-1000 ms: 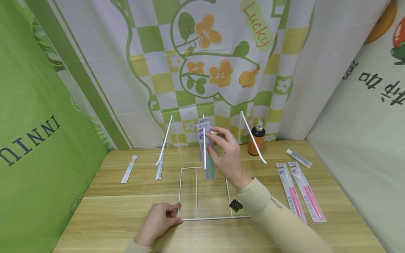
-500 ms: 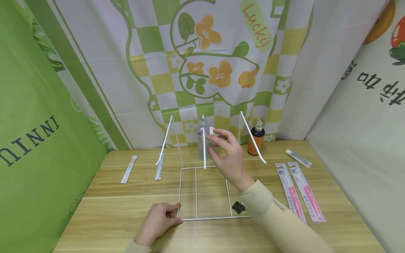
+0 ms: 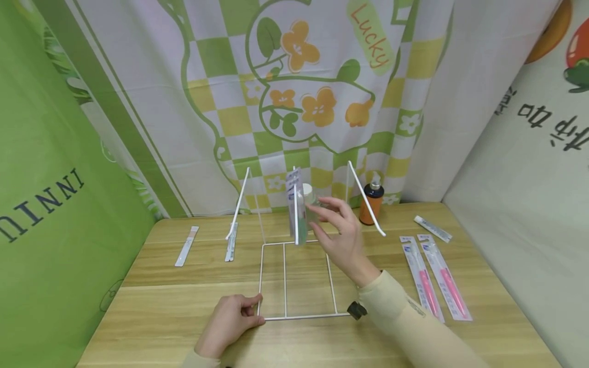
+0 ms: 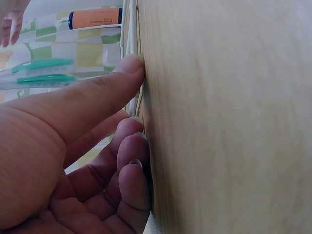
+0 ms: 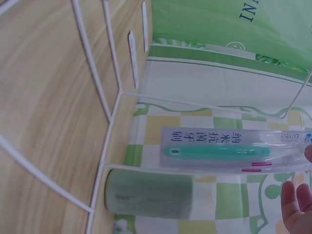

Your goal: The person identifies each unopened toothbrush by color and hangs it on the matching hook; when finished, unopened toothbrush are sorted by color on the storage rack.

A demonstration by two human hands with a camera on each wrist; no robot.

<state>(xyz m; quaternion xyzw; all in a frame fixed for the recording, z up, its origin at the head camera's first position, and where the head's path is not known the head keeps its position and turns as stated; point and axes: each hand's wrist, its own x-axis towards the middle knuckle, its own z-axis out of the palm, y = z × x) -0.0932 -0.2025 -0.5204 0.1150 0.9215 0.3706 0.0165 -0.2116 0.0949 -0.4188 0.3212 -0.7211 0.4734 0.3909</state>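
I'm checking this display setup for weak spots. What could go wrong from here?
The green toothbrush pack hangs on the rack's middle hook, which slopes down toward its open tip, so it might slide off. The right hand, open just beside it, could knock it. If the left hand lets go, the wire rack may shift.

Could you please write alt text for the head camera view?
A right hand reaches to a packaged green toothbrush hanging on a white wire rack, while the left hand grips the rack's front corner on a wooden table.

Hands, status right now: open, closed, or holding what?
Left hand: fingers pinch the wire rack at its front corner.
Right hand: open, fingers relaxed beside the hanging toothbrush pack.
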